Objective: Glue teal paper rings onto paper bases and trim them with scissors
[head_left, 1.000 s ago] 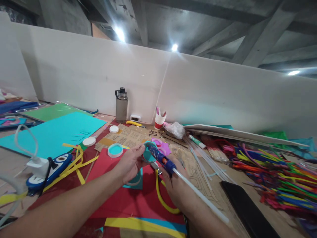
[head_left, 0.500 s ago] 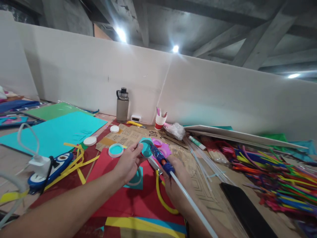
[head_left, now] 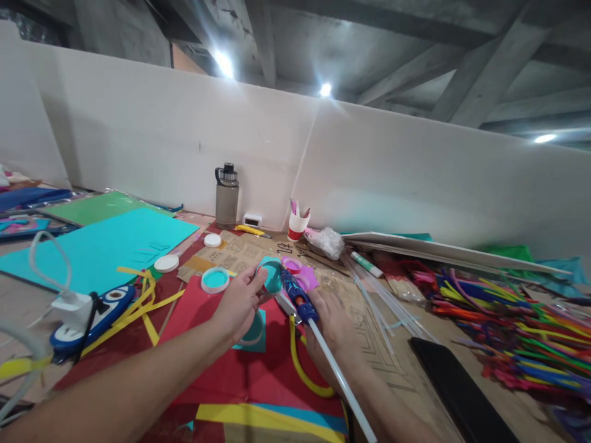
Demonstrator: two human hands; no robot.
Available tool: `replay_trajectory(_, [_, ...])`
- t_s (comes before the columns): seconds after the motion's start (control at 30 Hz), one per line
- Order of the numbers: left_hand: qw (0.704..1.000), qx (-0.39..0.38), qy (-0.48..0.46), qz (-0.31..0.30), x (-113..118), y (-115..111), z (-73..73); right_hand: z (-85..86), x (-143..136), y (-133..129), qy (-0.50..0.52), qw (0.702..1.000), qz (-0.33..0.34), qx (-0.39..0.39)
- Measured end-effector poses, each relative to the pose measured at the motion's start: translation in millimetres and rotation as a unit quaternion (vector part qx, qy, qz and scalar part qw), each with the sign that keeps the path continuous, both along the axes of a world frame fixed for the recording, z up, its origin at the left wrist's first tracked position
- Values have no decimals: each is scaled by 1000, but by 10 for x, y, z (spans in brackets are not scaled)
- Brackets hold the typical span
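Note:
My left hand pinches the rim of a small round cap with a teal inside. Closed around a blue glue gun is my right hand; a long white glue stick sticks out of its back toward me. The gun's nozzle end is at the cap's right side. Under my hands lie red paper and a teal square with a ring on it. Another white-rimmed cap sits left of my left hand. Pink paper is behind the gun.
A bottle, a yellow cutter and a paper cup stand or lie at the back. Pipe cleaners and a black phone are at right. Left are teal sheets and a blue power strip.
The glue gun and my right hand have shifted slightly, with the glue stick's rear end swinging left. The cap has stayed in my left hand.

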State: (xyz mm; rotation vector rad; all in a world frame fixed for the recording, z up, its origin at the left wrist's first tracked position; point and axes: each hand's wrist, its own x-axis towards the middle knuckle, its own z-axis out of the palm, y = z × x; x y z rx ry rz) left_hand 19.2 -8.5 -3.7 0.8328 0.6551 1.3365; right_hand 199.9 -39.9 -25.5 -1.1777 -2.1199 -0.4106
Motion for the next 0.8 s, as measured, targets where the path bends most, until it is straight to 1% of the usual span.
replay_trajectory(0.1, [999,12,-41,13,-17,20,1,-2,-11,-4,7,1000,-4,10])
replay_trajectory(0.17, [999,3,-52,0,-20,18,-2,-1,-16,-6,10,1000,-5,15])
replay_trajectory(0.3, [999,-16,-27,-38,-6,-20,-8,20,-27,-14,-5,1000,5,25])
replay_trajectory(0.43, [997,-20,-13,-68,5,-40,-13,52,-52,-23,-21,998,43,44])
replay_trajectory(0.57, [996,-25,-15,-82,-2,-27,-28,60,-62,-26,-33,997,61,46])
replay_trajectory(0.7, [996,-37,-12,-85,-5,-27,-23,58,-49,-25,-36,998,45,30])
replay_trajectory(0.8, [997,-33,-18,-71,-7,-27,-10,59,-38,-25,-43,999,16,24])
